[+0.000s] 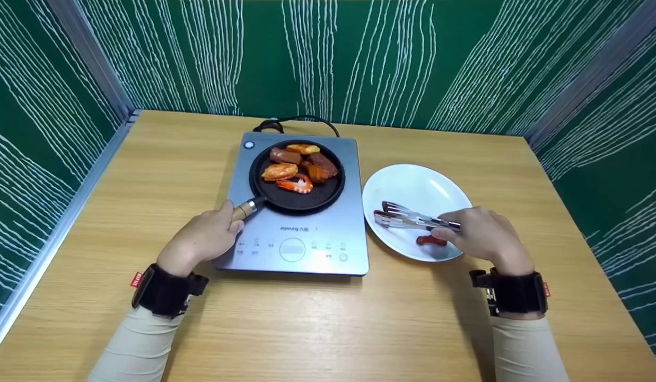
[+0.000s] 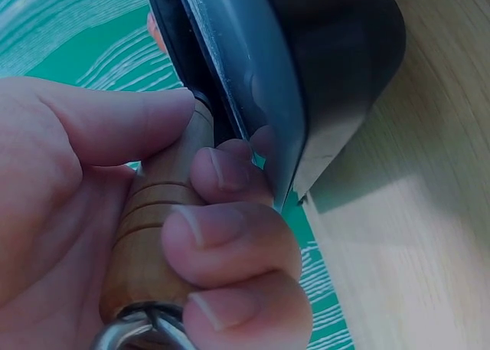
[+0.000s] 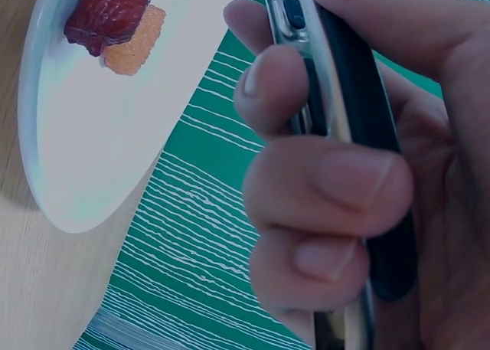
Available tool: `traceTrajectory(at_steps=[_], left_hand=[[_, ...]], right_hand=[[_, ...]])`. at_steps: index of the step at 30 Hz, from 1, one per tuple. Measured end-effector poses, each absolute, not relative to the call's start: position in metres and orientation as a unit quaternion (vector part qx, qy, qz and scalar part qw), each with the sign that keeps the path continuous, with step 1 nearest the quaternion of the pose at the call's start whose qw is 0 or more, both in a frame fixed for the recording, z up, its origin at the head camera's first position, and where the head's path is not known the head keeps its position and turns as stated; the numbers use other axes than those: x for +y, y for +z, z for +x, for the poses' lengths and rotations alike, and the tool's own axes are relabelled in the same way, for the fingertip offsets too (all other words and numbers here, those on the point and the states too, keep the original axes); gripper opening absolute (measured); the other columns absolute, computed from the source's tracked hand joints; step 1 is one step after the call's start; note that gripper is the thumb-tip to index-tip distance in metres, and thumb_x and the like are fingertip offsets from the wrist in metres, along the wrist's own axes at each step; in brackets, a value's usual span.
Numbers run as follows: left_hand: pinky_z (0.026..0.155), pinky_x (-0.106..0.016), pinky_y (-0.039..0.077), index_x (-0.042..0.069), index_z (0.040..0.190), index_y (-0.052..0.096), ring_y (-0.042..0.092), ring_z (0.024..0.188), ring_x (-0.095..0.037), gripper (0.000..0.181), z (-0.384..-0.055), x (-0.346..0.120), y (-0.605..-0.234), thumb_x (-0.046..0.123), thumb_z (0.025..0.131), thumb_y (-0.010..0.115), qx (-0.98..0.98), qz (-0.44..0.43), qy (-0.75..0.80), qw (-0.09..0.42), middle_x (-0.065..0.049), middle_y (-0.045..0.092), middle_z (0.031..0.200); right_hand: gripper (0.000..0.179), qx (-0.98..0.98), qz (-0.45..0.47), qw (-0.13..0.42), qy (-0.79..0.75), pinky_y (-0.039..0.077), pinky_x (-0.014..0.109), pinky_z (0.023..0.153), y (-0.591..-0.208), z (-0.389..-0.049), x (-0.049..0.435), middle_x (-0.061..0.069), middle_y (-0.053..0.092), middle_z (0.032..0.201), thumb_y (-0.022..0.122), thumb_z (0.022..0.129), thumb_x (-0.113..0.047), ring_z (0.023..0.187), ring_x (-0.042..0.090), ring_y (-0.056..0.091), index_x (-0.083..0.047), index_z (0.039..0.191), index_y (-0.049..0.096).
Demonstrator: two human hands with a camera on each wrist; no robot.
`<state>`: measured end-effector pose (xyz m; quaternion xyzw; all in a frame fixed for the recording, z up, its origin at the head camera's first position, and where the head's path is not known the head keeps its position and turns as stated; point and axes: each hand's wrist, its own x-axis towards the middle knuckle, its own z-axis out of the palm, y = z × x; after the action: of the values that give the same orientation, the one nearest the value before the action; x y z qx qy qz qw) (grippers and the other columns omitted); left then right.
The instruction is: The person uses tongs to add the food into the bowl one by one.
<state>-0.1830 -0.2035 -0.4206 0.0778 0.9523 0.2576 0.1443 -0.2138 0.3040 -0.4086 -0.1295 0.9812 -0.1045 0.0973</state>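
Observation:
My left hand grips the wooden handle of a small black frying pan. Several food pieces lie in the pan, among them a shrimp and brown, meat-like chunks. In the left wrist view, the thumb and curled fingers wrap the handle, which ends in a metal ring. On the right, my right hand holds metal tongs over a white plate. Their tips are spread; whether anything sits between them I cannot tell. Beneath lies a dark red piece, beside an orange one.
Under the pan is a flat silver induction cooker with touch controls along its front. A black cord runs behind it. The wooden table is bordered by green panels with white streaks at the back and sides.

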Motion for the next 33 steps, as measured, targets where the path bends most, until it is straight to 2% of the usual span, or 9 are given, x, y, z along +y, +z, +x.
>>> traceTrajectory(at_steps=[9,16,23,29,33], left_hand=[[0.068,-0.04,0.044,0.005,0.121,0.047,0.055,0.079,-0.028,0.024,-0.1826,-0.2032,-0.421,0.027,0.113,0.046,0.95,0.072,0.265,0.149,-0.012,0.051,0.091],[0.071,-0.042,0.045,0.003,0.126,0.047,0.056,0.082,-0.029,0.028,-0.1829,-0.2019,-0.4221,0.028,0.113,0.046,0.95,0.066,0.267,0.15,-0.014,0.054,0.094],[0.075,-0.044,0.045,-0.001,0.138,0.044,0.056,0.087,-0.032,0.037,-0.1829,-0.2024,-0.4202,0.027,0.114,0.046,0.951,0.072,0.262,0.147,-0.016,0.054,0.098],[0.068,-0.04,0.044,0.004,0.124,0.046,0.055,0.08,-0.029,0.025,-0.1824,-0.2031,-0.4205,0.027,0.113,0.046,0.95,0.069,0.265,0.151,-0.013,0.051,0.091],[0.067,-0.04,0.043,0.004,0.122,0.046,0.054,0.078,-0.029,0.024,-0.1824,-0.2031,-0.4202,0.027,0.113,0.047,0.949,0.071,0.268,0.149,-0.012,0.05,0.09]], right_hand=[[0.047,0.981,-0.132,0.101,-0.102,0.038,0.041,0.072,-0.4106,-0.2154,0.3019,0.005,0.072,0.097,0.072,0.101,-0.044,0.088,0.028,0.058,-0.008,0.131,0.075],[0.048,0.983,-0.124,0.094,-0.096,0.036,0.039,0.069,-0.4095,-0.215,0.3027,0.002,0.058,0.077,0.074,0.1,-0.045,0.083,0.028,0.055,-0.007,0.129,0.076],[0.039,0.985,-0.145,0.055,-0.079,0.036,0.037,0.063,-0.411,-0.2141,0.3039,0.002,0.058,0.076,0.075,0.099,-0.042,0.078,0.026,0.055,-0.012,0.123,0.079],[0.039,0.985,-0.146,0.054,-0.077,0.035,0.036,0.061,-0.4113,-0.2139,0.3018,0.001,0.053,0.072,0.075,0.099,-0.043,0.075,0.025,0.053,-0.012,0.122,0.079],[0.037,0.985,-0.145,0.052,-0.077,0.035,0.036,0.062,-0.4103,-0.2137,0.3008,0.001,0.053,0.072,0.075,0.099,-0.043,0.076,0.025,0.053,-0.013,0.121,0.08]])
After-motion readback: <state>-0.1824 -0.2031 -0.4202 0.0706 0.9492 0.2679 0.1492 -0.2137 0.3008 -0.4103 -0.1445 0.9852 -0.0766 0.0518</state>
